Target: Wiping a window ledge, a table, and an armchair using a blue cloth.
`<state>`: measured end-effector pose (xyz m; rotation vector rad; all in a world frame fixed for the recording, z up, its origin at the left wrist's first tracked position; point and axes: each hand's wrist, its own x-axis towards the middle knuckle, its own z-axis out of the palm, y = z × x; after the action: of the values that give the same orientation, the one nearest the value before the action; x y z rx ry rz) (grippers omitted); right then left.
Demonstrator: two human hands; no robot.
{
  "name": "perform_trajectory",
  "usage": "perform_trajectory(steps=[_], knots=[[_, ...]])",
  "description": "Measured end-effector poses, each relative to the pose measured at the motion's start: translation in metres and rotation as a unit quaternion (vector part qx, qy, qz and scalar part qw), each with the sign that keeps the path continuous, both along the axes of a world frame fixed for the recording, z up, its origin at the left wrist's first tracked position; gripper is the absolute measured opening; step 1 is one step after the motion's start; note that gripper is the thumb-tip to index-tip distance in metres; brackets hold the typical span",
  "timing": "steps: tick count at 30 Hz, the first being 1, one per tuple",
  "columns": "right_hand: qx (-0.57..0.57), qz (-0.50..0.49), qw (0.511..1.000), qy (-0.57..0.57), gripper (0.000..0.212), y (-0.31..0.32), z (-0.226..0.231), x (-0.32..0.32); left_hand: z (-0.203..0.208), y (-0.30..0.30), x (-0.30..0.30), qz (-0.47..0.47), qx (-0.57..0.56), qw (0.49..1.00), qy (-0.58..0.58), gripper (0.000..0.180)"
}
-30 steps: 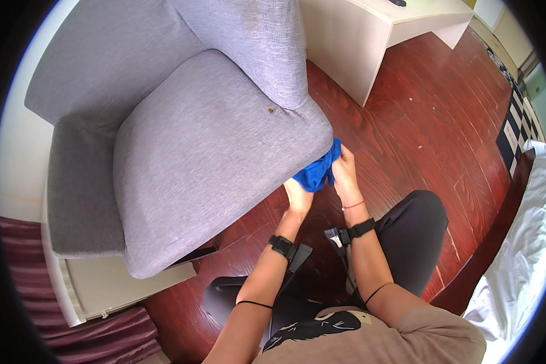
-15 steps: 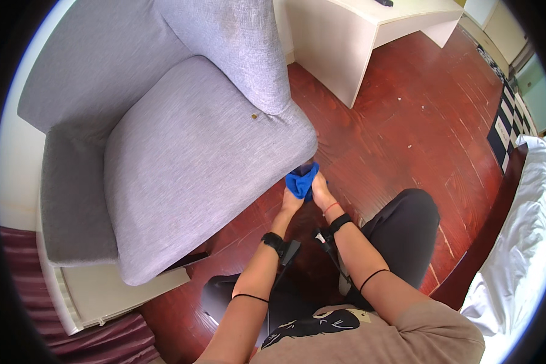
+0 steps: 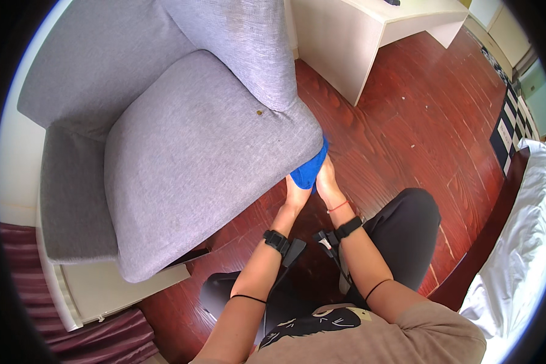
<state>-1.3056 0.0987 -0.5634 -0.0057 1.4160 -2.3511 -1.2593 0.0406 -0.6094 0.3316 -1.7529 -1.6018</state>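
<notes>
A blue cloth (image 3: 310, 171) is bunched between my two hands, just under the front right corner of the grey armchair (image 3: 188, 145). My left hand (image 3: 298, 192) presses on it from the left, with its fingers hidden behind the fabric and the seat edge. From the right, my right hand (image 3: 327, 181) closes round the same cloth. Its fingertips are out of sight too. The chair's seat covers whatever lies behind the cloth, so a leg there cannot be made out.
A pale wooden desk (image 3: 337, 45) stands beyond the chair. Reddish wood floor (image 3: 400, 133) stretches to the right, toward a black-and-white mat (image 3: 504, 134) and a bed with a white cover (image 3: 506, 255). Purple curtain (image 3: 112, 340) hangs at lower left. My bent knee (image 3: 409, 227) is close by.
Both hands have moved forward with the blue cloth, farther under the chair's corner. The dark thing seen at the cloth's top is now hidden.
</notes>
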Motion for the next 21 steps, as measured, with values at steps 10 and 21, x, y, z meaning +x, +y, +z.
perform_trajectory(steps=[10,21], knots=[[0.048,0.073,0.996,-0.005,0.051,0.01,-0.022,0.0,0.005,0.016,0.014,0.026,-0.184,0.98,-0.066,0.035],[0.031,-0.076,0.973,0.217,0.032,0.014,0.109,0.014,0.096,0.057,0.021,0.126,0.141,0.981,-0.05,0.034]])
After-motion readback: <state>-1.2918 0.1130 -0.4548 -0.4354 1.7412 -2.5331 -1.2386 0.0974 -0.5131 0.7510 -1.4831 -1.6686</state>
